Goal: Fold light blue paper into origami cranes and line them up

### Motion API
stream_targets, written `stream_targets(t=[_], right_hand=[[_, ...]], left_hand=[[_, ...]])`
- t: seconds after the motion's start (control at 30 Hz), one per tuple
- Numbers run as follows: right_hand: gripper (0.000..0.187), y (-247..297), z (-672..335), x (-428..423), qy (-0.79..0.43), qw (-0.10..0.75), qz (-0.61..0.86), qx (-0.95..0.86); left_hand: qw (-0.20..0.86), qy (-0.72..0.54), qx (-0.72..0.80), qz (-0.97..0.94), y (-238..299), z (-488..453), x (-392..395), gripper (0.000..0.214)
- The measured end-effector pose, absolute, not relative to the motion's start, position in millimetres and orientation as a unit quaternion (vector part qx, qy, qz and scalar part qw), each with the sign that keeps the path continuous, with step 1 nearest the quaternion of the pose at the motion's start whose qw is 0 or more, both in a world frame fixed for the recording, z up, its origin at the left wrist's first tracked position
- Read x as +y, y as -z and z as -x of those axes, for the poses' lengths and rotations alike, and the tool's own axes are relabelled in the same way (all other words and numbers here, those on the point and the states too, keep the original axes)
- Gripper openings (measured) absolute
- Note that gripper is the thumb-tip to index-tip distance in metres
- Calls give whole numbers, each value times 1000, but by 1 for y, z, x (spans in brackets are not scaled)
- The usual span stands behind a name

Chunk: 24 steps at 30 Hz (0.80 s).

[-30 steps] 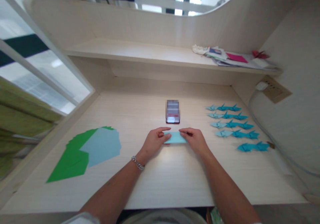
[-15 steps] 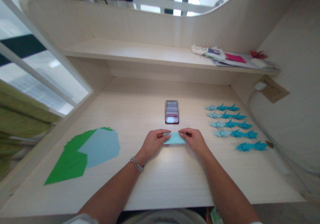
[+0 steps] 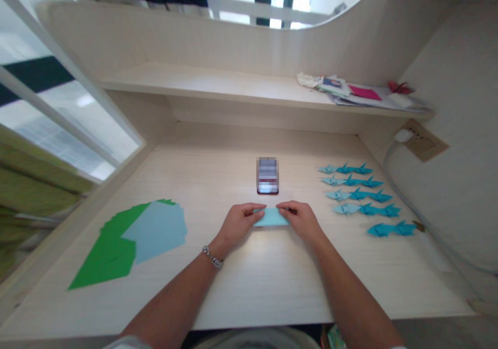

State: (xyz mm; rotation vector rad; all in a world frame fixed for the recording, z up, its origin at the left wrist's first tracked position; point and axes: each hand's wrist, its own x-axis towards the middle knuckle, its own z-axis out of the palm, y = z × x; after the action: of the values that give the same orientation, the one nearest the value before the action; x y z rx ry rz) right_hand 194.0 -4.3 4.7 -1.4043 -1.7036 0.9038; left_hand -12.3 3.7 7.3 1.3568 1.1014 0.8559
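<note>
A light blue folded sheet of paper [image 3: 271,217] lies crosswise between my hands, low over the desk's middle. My left hand [image 3: 241,223], with a chain bracelet [image 3: 212,256] at the wrist, pinches its left end between thumb and fingers. At the right end, my right hand [image 3: 301,218] grips the paper in the same way. Just beyond the fingertips lies a phone [image 3: 267,175] with a lit, blurred screen. To the right, several folded blue paper cranes [image 3: 352,181] sit in short rows, pale ones at the left and deeper blue ones at the right.
Green paper sheets [image 3: 103,258] and pale blue sheets [image 3: 161,232] lie fanned out at the left of the desk [image 3: 249,292]. A shelf [image 3: 218,85] at the back bears papers and a pink sheet [image 3: 364,92]. A cable runs from the wall socket [image 3: 422,140] at right.
Hardly anything differs: both hands keep hold of the paper's ends. The whole view has shifted very slightly.
</note>
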Motion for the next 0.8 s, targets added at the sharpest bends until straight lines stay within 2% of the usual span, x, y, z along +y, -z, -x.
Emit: stream_targets(t=[0.37,0.57,0.8], right_hand=[[21,1,-191,-3,-355,375,540,-665],[20,0,-191,-4,-356,371,541,-666],[18,-6,-186,-8,-341,363,514,-699]], left_hand=[[501,-350,470,-637,-1,19,7,34],[505,-341,475,-635,0,20,7,34],[480,-316,465,-674,-4,19,5,27]])
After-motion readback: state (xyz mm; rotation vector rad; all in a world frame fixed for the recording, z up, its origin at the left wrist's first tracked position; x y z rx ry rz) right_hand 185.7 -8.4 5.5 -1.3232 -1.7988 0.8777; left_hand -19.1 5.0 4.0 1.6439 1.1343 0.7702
